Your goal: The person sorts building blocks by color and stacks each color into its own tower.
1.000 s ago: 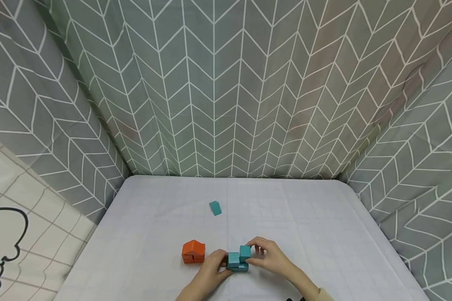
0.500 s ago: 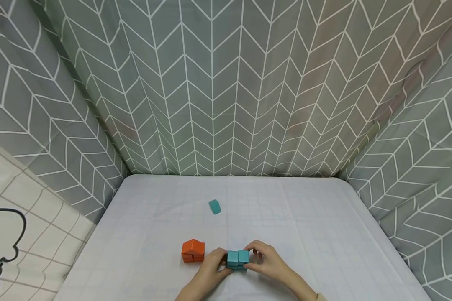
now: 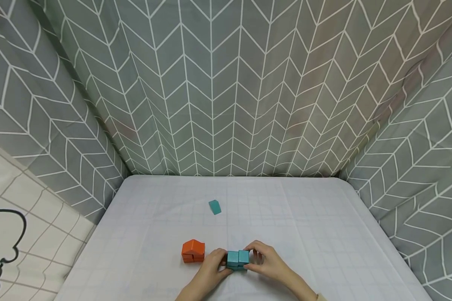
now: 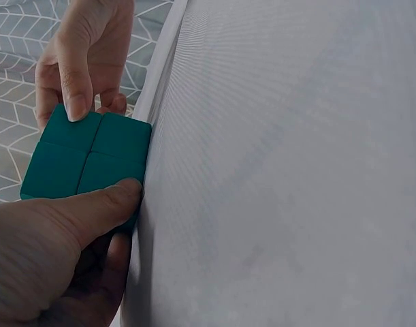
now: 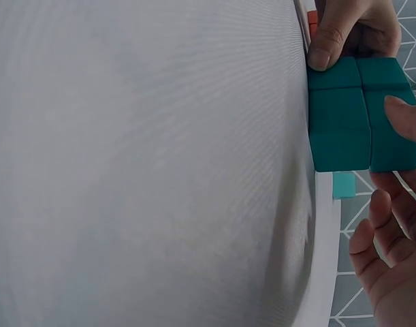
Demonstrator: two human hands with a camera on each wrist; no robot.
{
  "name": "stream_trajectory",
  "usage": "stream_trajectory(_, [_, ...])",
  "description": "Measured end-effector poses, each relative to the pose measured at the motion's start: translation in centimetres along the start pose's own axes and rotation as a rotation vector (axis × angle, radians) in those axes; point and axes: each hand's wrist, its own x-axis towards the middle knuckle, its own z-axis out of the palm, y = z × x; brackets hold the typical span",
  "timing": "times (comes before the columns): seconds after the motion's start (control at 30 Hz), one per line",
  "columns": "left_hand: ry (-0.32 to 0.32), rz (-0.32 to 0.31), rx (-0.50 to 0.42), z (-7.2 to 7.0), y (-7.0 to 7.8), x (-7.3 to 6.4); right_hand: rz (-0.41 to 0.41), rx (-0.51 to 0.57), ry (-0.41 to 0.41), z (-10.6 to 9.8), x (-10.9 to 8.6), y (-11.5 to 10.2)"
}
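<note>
Teal blocks (image 3: 232, 257) stand in a two-by-two stack at the near middle of the table. The left hand (image 3: 209, 269) grips the stack from the left, its thumb pressed on a bottom block (image 4: 109, 170) in the left wrist view. From the right, the right hand (image 3: 270, 262) pinches the upper right block (image 3: 243, 256) between thumb and fingers. That block sits beside the other upper block, their tops about level. In the right wrist view, the right hand's thumb lies on the face of this upper block (image 5: 393, 139), while its other fingers are partly behind the stack.
Left of the left hand stands a small orange block house (image 3: 193, 251) with a peaked top. Farther back lies a single teal block (image 3: 215, 207) with an angled end. A white cloth covers the table (image 3: 305, 217), and patterned grey curtains (image 3: 226, 83) hang around it.
The right hand has lowered its teal block and moved it slightly left, beside the other upper block. The left hand has stayed on the stack. Little differs over the last half second.
</note>
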Motion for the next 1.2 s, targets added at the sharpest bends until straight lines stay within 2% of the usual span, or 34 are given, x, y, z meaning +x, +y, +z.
stream_trajectory(0.1, [-0.008, -0.018, -0.003, 0.0, -0.1, 0.0, -0.004, 0.004, -0.003, 0.0, 0.1, 0.0])
stream_trajectory(0.27, [0.014, 0.014, -0.004, -0.1, -0.1, 0.0, -0.048, -0.017, -0.019, -0.4, 0.4, 0.1])
stream_trajectory(0.5, [0.016, 0.013, -0.009, 0.0, -0.3, 0.1, -0.044, -0.111, -0.032, -1.9, 2.0, 2.6])
stream_trajectory(0.77, [-0.029, -0.036, -0.031, 0.0, -0.3, 0.1, -0.071, -0.19, -0.023, -4.3, 6.3, 1.6])
stream_trajectory(0.93, [-0.047, -0.067, -0.041, -0.2, -0.2, 0.1, -0.092, -0.215, 0.013, -5.1, 9.8, 1.6])
stream_trajectory(1.07, [-0.06, -0.08, -0.049, -0.2, -0.1, 0.2, -0.083, -0.221, 0.017, -4.8, 13.0, 2.7])
stream_trajectory(1.2, [-0.075, -0.086, -0.069, -0.1, 0.0, 0.2, 0.0, -0.242, -0.038, -3.5, 15.5, 4.2])
